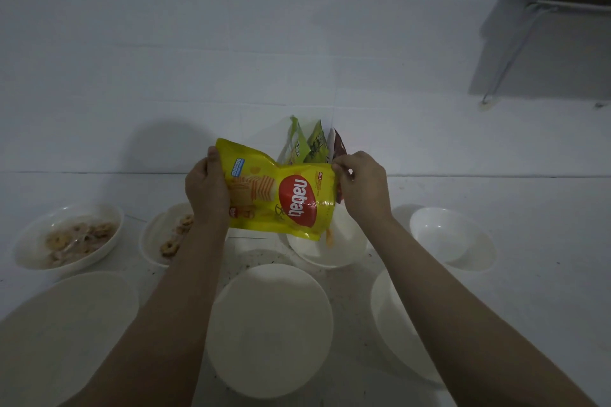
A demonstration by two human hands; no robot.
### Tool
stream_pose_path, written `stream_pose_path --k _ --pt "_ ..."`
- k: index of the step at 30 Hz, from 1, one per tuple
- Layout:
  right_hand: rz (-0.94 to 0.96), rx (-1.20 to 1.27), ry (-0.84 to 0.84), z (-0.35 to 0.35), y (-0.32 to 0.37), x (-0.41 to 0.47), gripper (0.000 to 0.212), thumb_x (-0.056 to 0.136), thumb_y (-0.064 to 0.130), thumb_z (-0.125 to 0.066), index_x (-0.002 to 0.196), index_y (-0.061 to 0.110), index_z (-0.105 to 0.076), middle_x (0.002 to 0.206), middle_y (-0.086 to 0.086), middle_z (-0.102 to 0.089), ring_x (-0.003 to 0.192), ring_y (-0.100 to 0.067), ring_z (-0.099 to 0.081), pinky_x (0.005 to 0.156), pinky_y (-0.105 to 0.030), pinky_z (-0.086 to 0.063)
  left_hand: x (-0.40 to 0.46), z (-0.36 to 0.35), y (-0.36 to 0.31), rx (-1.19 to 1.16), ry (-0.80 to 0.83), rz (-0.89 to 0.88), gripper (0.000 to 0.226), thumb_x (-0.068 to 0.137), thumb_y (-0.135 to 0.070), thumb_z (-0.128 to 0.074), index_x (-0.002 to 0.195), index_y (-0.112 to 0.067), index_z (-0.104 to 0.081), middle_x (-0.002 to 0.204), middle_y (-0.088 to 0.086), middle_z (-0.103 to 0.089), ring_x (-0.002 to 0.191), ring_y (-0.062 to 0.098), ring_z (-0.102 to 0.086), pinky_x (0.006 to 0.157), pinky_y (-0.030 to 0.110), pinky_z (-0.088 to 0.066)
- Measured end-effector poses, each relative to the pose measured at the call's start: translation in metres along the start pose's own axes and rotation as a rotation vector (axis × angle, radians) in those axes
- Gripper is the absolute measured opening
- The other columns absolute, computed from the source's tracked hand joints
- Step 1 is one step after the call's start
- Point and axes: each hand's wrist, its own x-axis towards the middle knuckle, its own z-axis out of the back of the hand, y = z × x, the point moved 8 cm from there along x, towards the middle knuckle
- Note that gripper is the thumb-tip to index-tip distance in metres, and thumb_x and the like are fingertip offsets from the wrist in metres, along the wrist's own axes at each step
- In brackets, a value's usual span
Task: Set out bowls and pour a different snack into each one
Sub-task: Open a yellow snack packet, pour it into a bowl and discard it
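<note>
The yellow snack bag [281,195] is held above the desk [529,208] at centre, turned so its printed logo reads sideways, with its lower corner hanging over the middle bowl [344,248]. The left hand [206,190] holds the bag's 9 o'clock edge, its grip wrapped round that edge with the thumb on the front face. The right hand [362,188] holds the 3 o'clock edge, its grip pinching the top corner of the bag between thumb and fingertips. An orange piece [329,238] shows just below the bag's lower corner, over the middle bowl; whether it lies in the bowl or is in the air cannot be told. At 9 o'clock, the far-left bowl [67,236] contains pale brown ring-shaped snacks. Just beside it toward centre, a second bowl [155,234], partly hidden by the left forearm, contains similar rings. At 3 o'clock, the far-right bowl [453,238] shows a bare white interior. In the near row, three further white dishes sit at 7 o'clock [71,324], 6 o'clock [269,330] and 5 o'clock [393,324], each showing only a plain white surface. At 12 o'clock behind the held bag, two green packets [305,143] and a dark brown packet [339,145] stand against the white wall [231,43].
</note>
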Motion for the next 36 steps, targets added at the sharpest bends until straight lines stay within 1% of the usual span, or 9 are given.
stream_pose_path --k 4,9,13,16,22,28,30,32,36 --pt "0.009 -0.068 0.027 -0.002 0.0 0.001 0.021 0.097 0.011 -0.054 0.1 0.009 -0.075 0.092 -0.009 -0.064 0.092 -0.026 -0.054 0.068 -0.028 -0.03 0.001 -0.001 0.0 0.02 0.008 -0.026 0.048 0.101 -0.043 -0.044 0.064 -0.013 -0.048 0.061 -0.002 -0.047 0.055 0.008 -0.043 0.051 0.02 -0.036" --pt "0.051 -0.175 0.076 -0.001 0.005 0.002 0.024 0.097 0.011 -0.052 0.103 0.013 -0.075 0.093 -0.007 -0.063 0.096 -0.026 -0.053 0.067 -0.033 -0.038 0.004 0.0 -0.004 0.032 0.005 -0.047 0.049 0.1 -0.044 -0.044 0.064 -0.011 -0.048 0.06 -0.002 -0.046 0.055 0.008 -0.041 0.052 0.022 -0.035" --pt "0.038 -0.204 0.1 -0.002 0.005 0.0 0.024 0.097 0.01 -0.05 0.099 0.013 -0.073 0.086 -0.001 -0.055 0.093 -0.025 -0.054 0.064 -0.033 -0.039 0.002 -0.001 -0.014 0.08 0.011 -0.083 0.05 0.101 -0.04 -0.044 0.056 -0.019 -0.038 0.057 -0.003 -0.04 0.053 0.008 -0.037 0.051 0.021 -0.031" --pt "0.02 -0.203 0.111 -0.005 0.003 -0.002 0.023 0.096 0.01 -0.05 0.099 0.013 -0.073 0.089 -0.003 -0.059 0.092 -0.025 -0.055 0.064 -0.034 -0.042 0.002 0.0 -0.017 0.081 0.016 -0.093 0.051 0.101 -0.039 -0.044 0.055 -0.02 -0.036 0.055 -0.005 -0.038 0.052 0.007 -0.036 0.05 0.021 -0.029" --pt "0.024 -0.208 0.113 -0.006 0.008 0.002 0.022 0.097 0.011 -0.049 0.098 0.013 -0.071 0.087 0.002 -0.052 0.082 -0.017 -0.049 0.062 -0.031 -0.039 0.007 0.004 -0.009 0.051 0.014 -0.065 0.05 0.1 -0.044 -0.044 0.059 -0.016 -0.04 0.057 -0.003 -0.04 0.054 0.01 -0.037 0.052 0.026 -0.031" --pt "0.033 -0.21 0.101 -0.009 0.009 0.001 0.021 0.097 0.011 -0.048 0.096 0.011 -0.068 0.086 0.003 -0.05 0.08 -0.02 -0.053 0.058 -0.03 -0.038 0.01 0.007 -0.007 0.038 0.007 -0.059 0.051 0.098 -0.047 -0.044 0.064 -0.01 -0.048 0.059 -0.002 -0.045 0.058 0.013 -0.041 0.057 0.03 -0.035" --pt "0.028 -0.204 0.102 -0.01 0.007 -0.001 0.022 0.097 0.01 -0.048 0.097 0.012 -0.07 0.088 0.0 -0.056 0.083 -0.023 -0.057 0.06 -0.032 -0.04 0.01 0.006 -0.008 0.033 0.009 -0.062 0.053 0.098 -0.048 -0.044 0.064 -0.007 -0.048 0.06 -0.001 -0.045 0.058 0.014 -0.041 0.057 0.03 -0.036" --pt "0.054 -0.247 0.117 -0.011 0.006 -0.001 0.025 0.096 0.009 -0.049 0.1 0.015 -0.072 0.093 -0.003 -0.063 0.087 -0.026 -0.06 0.072 -0.035 -0.042 0.007 0.006 -0.014 0.042 0.011 -0.075 0.051 0.1 -0.044 -0.045 0.06 -0.013 -0.044 0.057 -0.003 -0.043 0.054 0.009 -0.04 0.053 0.024 -0.034" --pt "0.039 -0.294 0.087 -0.008 0.005 0.001 0.026 0.096 0.009 -0.047 0.102 0.017 -0.071 0.096 -0.002 -0.065 0.091 -0.026 -0.06 0.08 -0.036 -0.029 0.003 0.005 -0.019 0.045 0.012 -0.097 0.05 0.101 -0.04 -0.045 0.056 -0.02 -0.037 0.055 -0.005 -0.038 0.049 0.004 -0.036 0.047 0.016 -0.03"
